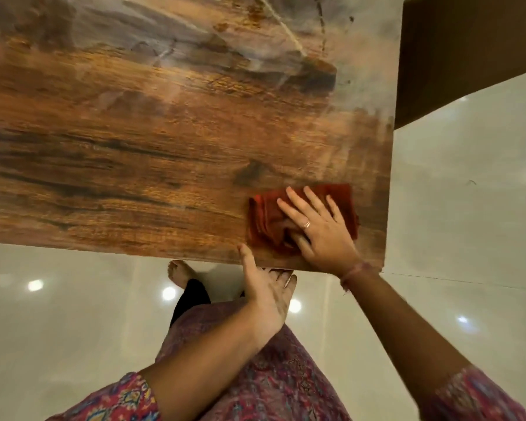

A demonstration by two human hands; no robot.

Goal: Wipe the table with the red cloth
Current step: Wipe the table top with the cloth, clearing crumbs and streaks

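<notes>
Red cloth lies folded near the near right corner of the wooden surface. Right hand presses flat on it, fingers straight and spread wide, ring on one. Left hand sits at the near edge, thumb up on the rim, fingers relaxed and open below it, holding nothing.

Risks, as judged: cloth sits close to two edges, so a stroke toward the corner could push it off onto the floor. Loose folds on the left side could bunch or unfold under a flat palm and skip patches.

Around: glossy pale floor with light reflections, bare foot below the edge, patterned garment, dark furniture beyond the far right corner. Nothing stands in the cloth's path on the visible part of the surface.
</notes>
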